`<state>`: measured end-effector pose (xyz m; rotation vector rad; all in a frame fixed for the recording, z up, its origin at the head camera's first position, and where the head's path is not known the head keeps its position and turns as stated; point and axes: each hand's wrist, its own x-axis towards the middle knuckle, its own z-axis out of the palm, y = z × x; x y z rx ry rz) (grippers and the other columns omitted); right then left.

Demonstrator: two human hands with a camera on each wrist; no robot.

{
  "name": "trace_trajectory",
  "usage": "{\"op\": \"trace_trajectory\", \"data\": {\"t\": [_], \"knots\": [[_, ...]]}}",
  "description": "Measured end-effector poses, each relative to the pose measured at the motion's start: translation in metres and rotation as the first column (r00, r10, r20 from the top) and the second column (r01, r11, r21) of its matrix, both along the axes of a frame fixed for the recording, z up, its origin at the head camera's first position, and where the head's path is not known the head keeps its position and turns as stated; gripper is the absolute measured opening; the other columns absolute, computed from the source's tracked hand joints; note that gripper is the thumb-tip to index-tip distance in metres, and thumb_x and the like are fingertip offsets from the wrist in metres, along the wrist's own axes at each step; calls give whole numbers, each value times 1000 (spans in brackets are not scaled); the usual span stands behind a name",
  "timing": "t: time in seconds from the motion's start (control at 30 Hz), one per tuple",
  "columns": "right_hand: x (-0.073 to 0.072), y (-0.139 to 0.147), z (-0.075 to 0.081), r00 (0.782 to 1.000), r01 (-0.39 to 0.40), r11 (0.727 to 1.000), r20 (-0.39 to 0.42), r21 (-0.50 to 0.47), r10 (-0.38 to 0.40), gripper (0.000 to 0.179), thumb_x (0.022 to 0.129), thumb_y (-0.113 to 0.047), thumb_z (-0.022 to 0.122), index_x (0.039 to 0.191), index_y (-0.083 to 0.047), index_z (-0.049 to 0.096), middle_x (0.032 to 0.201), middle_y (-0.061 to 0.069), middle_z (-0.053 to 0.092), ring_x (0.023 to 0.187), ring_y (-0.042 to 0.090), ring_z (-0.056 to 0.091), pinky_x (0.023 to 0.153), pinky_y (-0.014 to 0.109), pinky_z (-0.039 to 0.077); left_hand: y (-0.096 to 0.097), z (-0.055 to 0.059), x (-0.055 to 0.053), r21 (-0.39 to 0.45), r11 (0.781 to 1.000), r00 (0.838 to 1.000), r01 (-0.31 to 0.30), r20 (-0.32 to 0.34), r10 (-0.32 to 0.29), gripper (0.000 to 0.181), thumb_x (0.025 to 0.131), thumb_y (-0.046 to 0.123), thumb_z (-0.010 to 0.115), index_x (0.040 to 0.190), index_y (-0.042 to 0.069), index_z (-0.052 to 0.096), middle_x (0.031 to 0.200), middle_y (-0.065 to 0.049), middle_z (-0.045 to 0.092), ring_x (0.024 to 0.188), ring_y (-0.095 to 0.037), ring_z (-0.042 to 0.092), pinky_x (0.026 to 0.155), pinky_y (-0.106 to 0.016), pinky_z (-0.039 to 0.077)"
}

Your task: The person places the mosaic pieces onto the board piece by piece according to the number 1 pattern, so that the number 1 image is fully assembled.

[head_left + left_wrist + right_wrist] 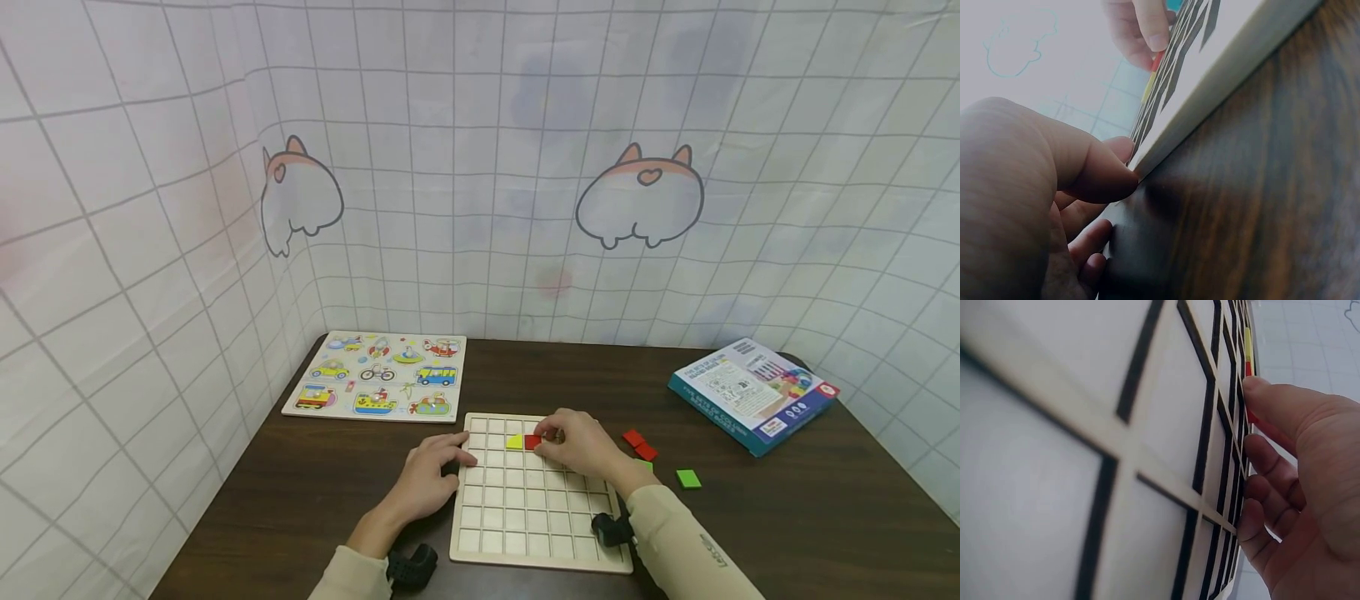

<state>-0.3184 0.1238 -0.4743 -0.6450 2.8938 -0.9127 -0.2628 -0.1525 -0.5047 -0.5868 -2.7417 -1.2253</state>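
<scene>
A pale grid board point(493, 521) lies on the table. My left hand point(427, 475) holds its left edge, with the thumb point(1107, 175) against the side and a finger over the top. Toward the far side of the grid, a yellow piece point(514, 442) with a slanted edge sits next to a red square tile point(532, 442). My right hand point(581, 444) is just right of that tile and pinches another red tile point(1251, 416) between thumb and fingers. This tile is mostly hidden by the fingers. The other right fingers curl close over the grid.
Loose red tiles point(639, 444) and a green tile point(687, 479) lie right of the board; another green piece point(646, 466) is partly behind the right wrist. A vehicle puzzle board point(397, 387) is at the back left. A blue-and-white box point(750, 387) lies at the back right.
</scene>
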Motion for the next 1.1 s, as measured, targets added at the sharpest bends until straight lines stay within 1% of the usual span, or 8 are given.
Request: {"op": "trace_trajectory", "data": {"t": [0.23, 0.37, 0.47, 0.6, 0.73, 0.87, 0.97, 1.1], "knots": [[1, 1, 0, 1000, 12, 1000, 28, -17, -12, 20, 83, -24, 78, 100, -18, 72, 87, -9, 58, 79, 13, 51, 70, 31, 45, 0, -1, 0, -3, 1000, 1000, 0, 3, 0, 34, 83, -3, 55, 103, 17, 73, 145, -7, 50, 137, -32, 37, 109, -61, 20], [2, 4, 0, 999, 8, 998, 38, -61, -6, 21, 84, -22, 77, 103, -16, 71, 89, -8, 60, 80, 13, 52, 70, 31, 47, 0, 0, 1, -6, 1000, 1000, -5, 4, 5, 34, 82, -4, 55, 102, 18, 74, 145, -7, 50, 136, -32, 38, 108, -62, 20], [4, 6, 2, 999, 11, 995, 43, -94, -7, 22, 86, -21, 74, 107, -15, 71, 93, -7, 61, 83, 13, 54, 72, 32, 48, 0, 1, 1, -4, 1000, 1000, -8, 5, 8, 34, 82, -3, 55, 101, 17, 74, 145, -8, 50, 136, -32, 38, 108, -62, 19], [10, 11, 5, 998, 30, 989, 61, -143, -22, 25, 89, -22, 71, 113, -14, 70, 103, -4, 64, 89, 14, 56, 76, 33, 49, 0, 3, 1, -12, 1000, 1000, -11, 8, 11, 33, 82, -3, 55, 101, 16, 74, 145, -7, 50, 137, -32, 37, 108, -62, 20], [16, 17, 9, 997, 53, 982, 59, -182, -43, 27, 89, -25, 71, 114, -15, 70, 107, -3, 66, 92, 15, 58, 79, 36, 51, 1, 4, 1, -8, 1000, 1000, -11, 2, 11, 33, 82, -3, 55, 101, 16, 74, 145, -8, 51, 136, -32, 38, 107, -61, 21], [23, 25, 9, 995, 87, 976, 59, -201, -76, 27, 89, -27, 71, 113, -15, 70, 109, -4, 68, 100, 19, 60, 90, 43, 51, 2, 5, 1, -6, 1000, 1000, -9, -4, 9, 32, 82, -3, 55, 100, 15, 74, 144, -9, 51, 136, -32, 38, 107, -60, 22], [30, 32, 9, 993, 113, 970, 56, -217, -103, 29, 89, -28, 71, 114, -14, 70, 113, -1, 68, 110, 25, 60, 97, 51, 47, 2, 4, 1, -10, 1000, 1000, -10, 3, 10, 32, 82, -3, 55, 101, 15, 74, 144, -9, 51, 136, -32, 38, 107, -60, 22], [38, 41, 10, 992, 129, 967, 25, -222, -127, 32, 89, -32, 71, 116, -13, 70, 120, 2, 67, 120, 30, 57, 99, 56, 43, 2, 3, 1, -19, 1000, 1000, -18, 12, 18, 34, 82, -4, 56, 101, 17, 74, 145, -7, 51, 137, -31, 38, 107, -60, 22]]}}
